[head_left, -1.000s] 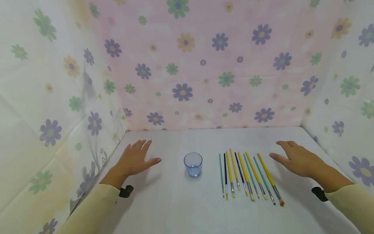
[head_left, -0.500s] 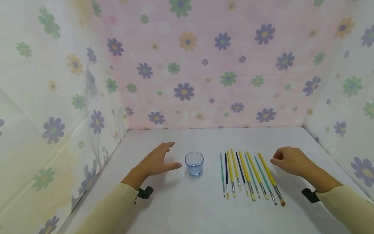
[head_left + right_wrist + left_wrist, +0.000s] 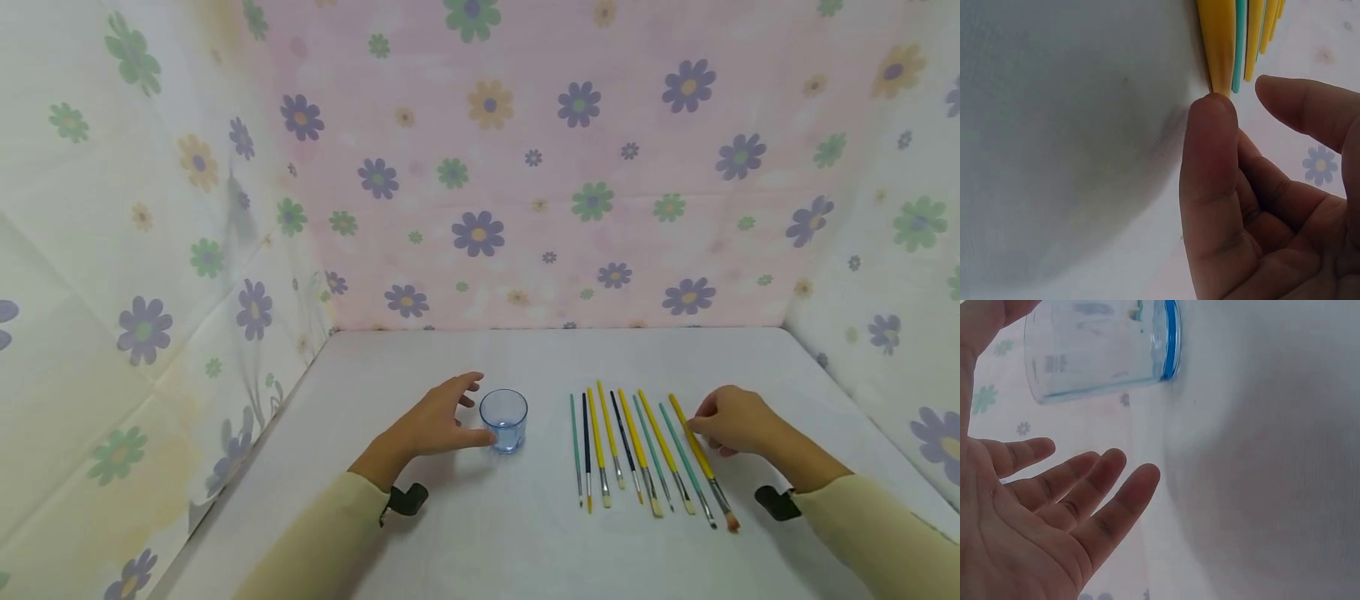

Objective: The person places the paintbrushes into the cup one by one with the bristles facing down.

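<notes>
Counter [image 3: 457, 533]: white; far edge meets pink flowered cloth [image 3: 525, 167], paler flowered cloth [image 3: 82, 275] along the left side.
Room: wide strip between glass [image 3: 504, 421] and brushes [image 3: 634, 435]; white surface runs from the bristle tips to the bottom of the head view.
Left hand [image 3: 438, 421]: fingers parted and relaxed, thumb out, just left of the glass; thumb tip overlaps its near side, contact uncertain.
Right hand [image 3: 733, 421]: fingers loosely bent, at the upper handle of the rightmost yellow brush [image 3: 701, 457]; touching or just above, cannot tell.
Glass: upright, bluish, mid-counter; water or thick base in the lower part, cannot tell.
Brushes: ten in a row, yellow, teal and black handles, bristles toward the person.
Cut off: both sleeves, at the head view's borders; glass and thumb in the left wrist view; bristle ends in the right wrist view.
Left wrist view adds: four fingertips apart from the glass; strong blue band at its base.
Right wrist view adds: gap between two digits; one fingertip hides the tip of the yellow handle.
</notes>
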`<state>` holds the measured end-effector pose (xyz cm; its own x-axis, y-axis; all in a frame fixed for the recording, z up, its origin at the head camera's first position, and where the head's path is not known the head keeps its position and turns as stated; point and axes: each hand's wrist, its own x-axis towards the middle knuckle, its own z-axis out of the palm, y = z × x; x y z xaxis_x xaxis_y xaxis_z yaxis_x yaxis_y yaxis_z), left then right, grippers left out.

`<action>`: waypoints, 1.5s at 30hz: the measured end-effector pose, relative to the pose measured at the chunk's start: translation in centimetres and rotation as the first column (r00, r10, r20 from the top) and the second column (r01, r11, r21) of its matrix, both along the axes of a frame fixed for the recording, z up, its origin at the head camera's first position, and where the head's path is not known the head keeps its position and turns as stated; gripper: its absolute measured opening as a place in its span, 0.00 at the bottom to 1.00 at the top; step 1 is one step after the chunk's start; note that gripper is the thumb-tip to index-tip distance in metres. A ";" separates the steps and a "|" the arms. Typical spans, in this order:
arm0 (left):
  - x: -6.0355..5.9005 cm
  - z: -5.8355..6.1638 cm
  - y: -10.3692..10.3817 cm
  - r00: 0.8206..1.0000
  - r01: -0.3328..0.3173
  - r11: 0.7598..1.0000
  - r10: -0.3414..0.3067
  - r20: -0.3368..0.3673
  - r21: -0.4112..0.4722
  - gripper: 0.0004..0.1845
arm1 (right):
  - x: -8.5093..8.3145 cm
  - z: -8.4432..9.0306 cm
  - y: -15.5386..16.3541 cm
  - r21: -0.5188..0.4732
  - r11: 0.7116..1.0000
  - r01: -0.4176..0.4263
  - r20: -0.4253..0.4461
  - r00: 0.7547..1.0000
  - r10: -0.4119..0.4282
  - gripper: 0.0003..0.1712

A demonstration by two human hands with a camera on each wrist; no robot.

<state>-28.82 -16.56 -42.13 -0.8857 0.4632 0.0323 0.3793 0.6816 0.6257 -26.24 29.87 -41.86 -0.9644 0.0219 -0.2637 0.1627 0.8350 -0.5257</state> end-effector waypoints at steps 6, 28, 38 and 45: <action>0.0 -0.2 1.1 1.000 0.000 1.000 0.000 0.014 0.029 0.56 | 0.2 -0.2 -0.7 0.012 1.000 -0.004 0.009 1.000 0.004 0.21; -0.8 -1.7 2.3 0.995 0.049 0.978 -0.066 0.077 0.201 0.46 | -0.2 -0.7 -1.1 0.040 0.999 0.002 0.020 1.000 -0.003 0.17; -0.9 -2.1 2.2 0.993 0.024 0.972 -0.051 0.111 0.232 0.43 | -0.2 -0.6 -0.6 -0.026 1.000 0.007 0.016 1.000 -0.007 0.18; -0.8 -2.0 2.3 0.993 0.007 0.978 -0.031 0.114 0.209 0.44 | -0.5 -0.1 -0.6 -0.047 0.999 0.006 0.017 1.000 -0.006 0.19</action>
<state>-29.62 -14.30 -44.16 -0.8801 0.4739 0.0270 0.3074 0.5257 0.7932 -26.73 29.28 -41.95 -0.9596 0.0147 -0.2811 0.1769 0.8083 -0.5616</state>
